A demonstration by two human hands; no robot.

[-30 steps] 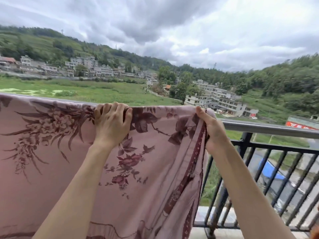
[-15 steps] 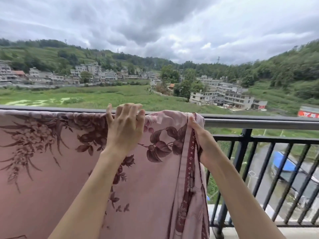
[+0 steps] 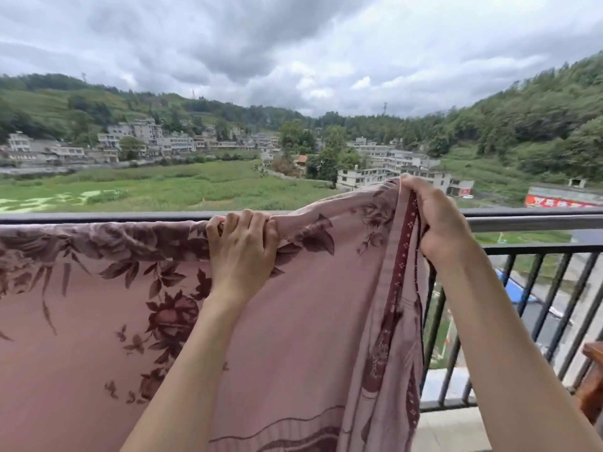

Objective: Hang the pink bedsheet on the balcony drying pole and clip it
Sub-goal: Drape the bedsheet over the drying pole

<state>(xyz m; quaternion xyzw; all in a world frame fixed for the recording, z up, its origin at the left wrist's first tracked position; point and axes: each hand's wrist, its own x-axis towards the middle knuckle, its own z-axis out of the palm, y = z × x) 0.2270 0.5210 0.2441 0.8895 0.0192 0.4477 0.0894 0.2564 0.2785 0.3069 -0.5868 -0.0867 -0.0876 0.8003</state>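
So you've got the pink bedsheet (image 3: pixel 293 321) draped over the balcony drying pole (image 3: pixel 528 223), covering it from the left edge of the view to about where your hands are. The pole's bare metal shows only on the right, past the sheet's edge.

Your left hand (image 3: pixel 243 249) has its fingers curled over the top fold of the sheet right at the pole, gripping the cloth there. Your right hand (image 3: pixel 434 216) is clutching the sheet's corner by the dark red patterned border strip, and it's holding that corner up above the pole, so the fabric rises in a slope from your left hand to your right. The border hangs straight down below your right hand in loose folds.

Under the pole there's the black railing (image 3: pixel 538 308) with vertical bars, and a bit of brown wooden furniture (image 3: pixel 592 383) pokes in at the lower right. Beyond is a green field (image 3: pixel 169 187), white buildings (image 3: pixel 391 164) and a heavy cloudy sky.
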